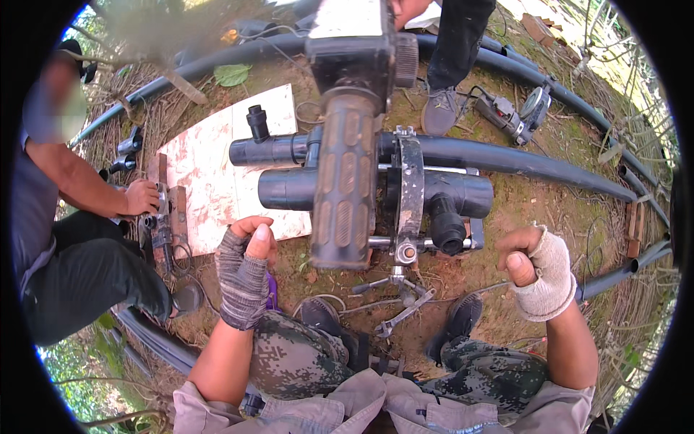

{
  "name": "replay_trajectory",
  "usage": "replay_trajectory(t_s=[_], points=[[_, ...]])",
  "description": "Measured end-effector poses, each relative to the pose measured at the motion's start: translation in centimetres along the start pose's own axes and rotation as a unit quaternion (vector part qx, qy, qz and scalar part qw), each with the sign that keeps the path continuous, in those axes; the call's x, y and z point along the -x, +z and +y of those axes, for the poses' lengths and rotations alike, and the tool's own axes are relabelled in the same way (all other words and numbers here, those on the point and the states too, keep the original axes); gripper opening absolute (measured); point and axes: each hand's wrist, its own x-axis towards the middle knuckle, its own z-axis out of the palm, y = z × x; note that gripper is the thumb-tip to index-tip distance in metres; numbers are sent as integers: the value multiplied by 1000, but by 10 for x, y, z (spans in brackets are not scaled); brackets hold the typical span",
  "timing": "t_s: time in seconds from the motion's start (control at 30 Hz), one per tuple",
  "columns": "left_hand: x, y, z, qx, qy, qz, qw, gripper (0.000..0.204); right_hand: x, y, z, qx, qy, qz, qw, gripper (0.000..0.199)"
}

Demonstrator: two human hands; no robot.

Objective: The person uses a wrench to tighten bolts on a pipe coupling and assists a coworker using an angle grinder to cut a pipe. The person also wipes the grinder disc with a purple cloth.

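My left hand point(244, 278), in a grey knitted fingerless glove, is held up with its fingers curled in and nothing seen in it. On the other side my right hand point(541, 273), in a whitish fingerless glove, is closed loosely, also with nothing showing in it. Between and beyond them lie black plastic pipe fittings point(285, 189), one ending in a short branch point(447, 230). A metal clamp ring point(410, 189) reaches over the pipes. A dark ribbed handle point(343, 195) looms close above and hides part of them. Below the clamp rests a wrench point(406, 312), touched by neither hand.
At left a seated person has a hand point(143, 197) on a metal tool by a whitish board point(210, 152). Beyond the pipes stands another person's shoe point(439, 110). A corded device with a dial point(515, 119) lies far right. Long black pipes point(535, 165) cross the soil.
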Motion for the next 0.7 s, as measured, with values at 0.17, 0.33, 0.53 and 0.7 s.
replay_trajectory(t_s=[0.17,0.33,0.53,0.7], points=[[17,11,24,59,12,-34,998,27,5,42,4,36,-13,-194,980,29],[-15,27,51,262,2,-10,965,25,28,121,19,280,-115,-274,913,43],[-60,36,25,292,21,20,956,19,53,184,54,418,-128,-228,870,22],[-79,16,-4,309,-34,58,949,25,58,183,72,439,-3,-208,874,16]])
